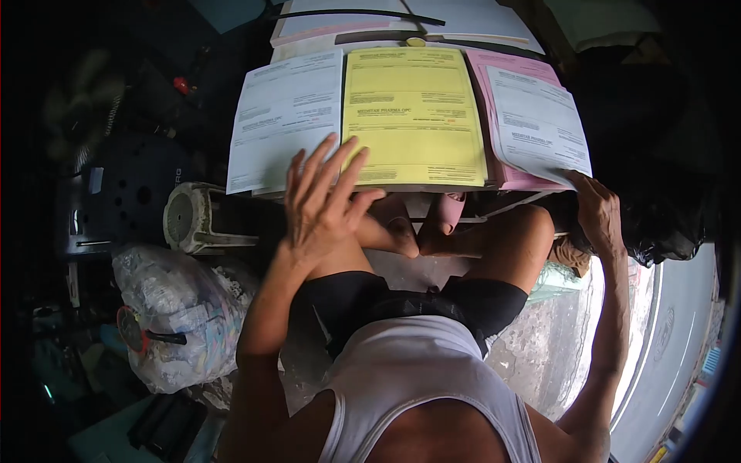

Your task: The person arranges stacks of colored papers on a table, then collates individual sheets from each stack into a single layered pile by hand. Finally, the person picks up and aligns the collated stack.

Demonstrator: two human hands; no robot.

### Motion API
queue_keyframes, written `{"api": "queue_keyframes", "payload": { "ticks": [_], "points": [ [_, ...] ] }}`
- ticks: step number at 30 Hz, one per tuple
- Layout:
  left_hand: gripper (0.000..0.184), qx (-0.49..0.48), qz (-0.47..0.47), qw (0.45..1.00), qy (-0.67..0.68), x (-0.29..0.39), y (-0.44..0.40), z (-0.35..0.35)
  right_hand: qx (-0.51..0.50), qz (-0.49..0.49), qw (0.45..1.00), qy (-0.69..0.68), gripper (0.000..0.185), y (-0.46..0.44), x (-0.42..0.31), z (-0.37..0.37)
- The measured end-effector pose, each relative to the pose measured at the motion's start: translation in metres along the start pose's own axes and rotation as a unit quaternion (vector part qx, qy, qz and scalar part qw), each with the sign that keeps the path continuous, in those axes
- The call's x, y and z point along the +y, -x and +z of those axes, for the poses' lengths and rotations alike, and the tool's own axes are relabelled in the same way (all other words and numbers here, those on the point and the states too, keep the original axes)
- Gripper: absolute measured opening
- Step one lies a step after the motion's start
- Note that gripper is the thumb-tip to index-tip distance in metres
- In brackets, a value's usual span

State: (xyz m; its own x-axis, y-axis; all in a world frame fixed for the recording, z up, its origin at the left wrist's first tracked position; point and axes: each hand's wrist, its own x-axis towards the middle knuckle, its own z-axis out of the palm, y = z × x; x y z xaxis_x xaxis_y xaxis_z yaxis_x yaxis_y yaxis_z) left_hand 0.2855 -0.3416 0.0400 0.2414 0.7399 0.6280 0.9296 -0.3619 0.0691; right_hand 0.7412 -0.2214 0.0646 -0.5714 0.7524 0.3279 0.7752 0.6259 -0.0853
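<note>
Three stacks of printed forms lie side by side at the table's near edge. The white forms [285, 116] are on the left and the yellow forms [409, 85] in the middle. On the right, a white form [532, 116] lies over the pink forms [494, 62], with its lower edge curling up. My left hand [320, 197] is open, fingers spread over the near edges of the white and yellow stacks. My right hand [600, 208] pinches the near right corner of the white form on the pink stack.
Behind the stacks are large pale sheets [486, 23], a dark strip [355, 14] and a small round yellow tin [415, 42]. A stool [204, 220] and a stuffed clear plastic bag [177, 316] stand at left. A black bag [664, 224] sits at right.
</note>
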Motion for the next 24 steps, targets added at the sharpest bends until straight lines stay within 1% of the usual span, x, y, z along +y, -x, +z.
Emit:
{"api": "queue_keyframes", "payload": {
  "ticks": [2,3,4,5,6,7,8,9,10,12,13,14,16,17,18,19,20,21,22,24],
  "points": [
    [0.072,-0.074,-0.111,0.986,-0.101,-0.039,0.025,-0.034,-0.016,0.043,0.999,-0.014,0.029,-0.001,0.006,0.001],
    [0.076,-0.151,-0.129,0.964,-0.175,-0.058,0.045,-0.044,-0.017,0.069,0.997,-0.042,0.026,-0.004,0.005,0.000],
    [0.081,-0.225,-0.146,0.931,-0.246,-0.073,0.064,-0.050,-0.018,0.096,0.993,-0.068,0.023,-0.008,0.004,-0.003],
    [0.065,-0.187,-0.100,0.947,-0.243,-0.079,0.074,-0.057,-0.019,0.092,0.993,-0.069,0.023,-0.012,0.002,-0.007],
    [0.065,-0.187,-0.104,0.946,-0.244,-0.087,0.085,-0.061,-0.023,0.114,0.991,-0.065,0.021,-0.016,0.000,-0.010],
    [0.054,-0.161,-0.037,0.953,-0.252,-0.095,0.095,-0.064,-0.027,0.138,0.988,-0.060,0.021,-0.019,-0.002,-0.013],
    [0.045,-0.134,0.031,0.956,-0.258,-0.093,0.093,-0.069,-0.029,0.135,0.989,-0.059,0.021,-0.022,-0.003,-0.015],
    [0.031,-0.085,0.009,0.969,-0.234,-0.084,0.086,-0.069,-0.038,0.149,0.985,-0.076,0.022,-0.026,-0.003,-0.017],
    [0.031,-0.084,0.006,0.969,-0.232,-0.084,0.085,-0.070,-0.047,0.163,0.981,-0.092,0.025,-0.029,-0.002,-0.019],
    [0.025,-0.020,-0.073,0.991,-0.112,-0.086,0.074,-0.067,-0.041,0.163,0.981,-0.096,0.028,-0.033,0.002,-0.018],
    [0.018,0.031,-0.087,0.994,-0.055,-0.084,0.061,-0.063,-0.034,0.165,0.980,-0.104,0.031,-0.035,0.004,-0.018],
    [0.018,0.032,-0.088,0.994,-0.049,-0.080,0.050,-0.059,-0.036,0.167,0.980,-0.099,0.031,-0.036,0.005,-0.017],
    [0.013,0.088,-0.148,0.984,0.053,-0.074,0.031,-0.047,-0.007,0.186,0.974,-0.130,0.040,-0.042,0.008,-0.014],
    [0.016,0.081,-0.123,0.987,0.062,-0.070,0.018,-0.040,-0.013,0.196,0.970,-0.141,0.040,-0.045,0.012,-0.012],
    [0.029,0.077,-0.092,0.990,0.081,-0.060,0.003,-0.033,-0.013,0.198,0.971,-0.136,0.040,-0.049,0.014,-0.009],
    [0.056,0.052,-0.033,0.996,0.064,-0.056,-0.008,-0.023,0.004,0.185,0.972,-0.143,0.040,-0.054,0.015,-0.004],
    [0.080,0.004,0.005,0.999,0.051,-0.048,-0.019,-0.016,0.021,0.173,0.973,-0.151,0.039,-0.059,0.014,-0.003],
    [0.085,-0.051,0.040,0.997,0.038,-0.037,-0.030,-0.010,0.025,0.182,0.970,-0.158,0.039,-0.065,0.008,-0.005],
    [0.085,-0.048,0.041,0.997,0.041,-0.028,-0.037,-0.001,0.026,0.184,0.971,-0.154,0.039,-0.071,0.005,-0.004],
    [0.061,-0.062,0.177,0.981,-0.056,-0.014,-0.048,0.017,0.055,0.189,0.967,-0.162,0.037,-0.081,0.001,-0.002]
  ]
}}
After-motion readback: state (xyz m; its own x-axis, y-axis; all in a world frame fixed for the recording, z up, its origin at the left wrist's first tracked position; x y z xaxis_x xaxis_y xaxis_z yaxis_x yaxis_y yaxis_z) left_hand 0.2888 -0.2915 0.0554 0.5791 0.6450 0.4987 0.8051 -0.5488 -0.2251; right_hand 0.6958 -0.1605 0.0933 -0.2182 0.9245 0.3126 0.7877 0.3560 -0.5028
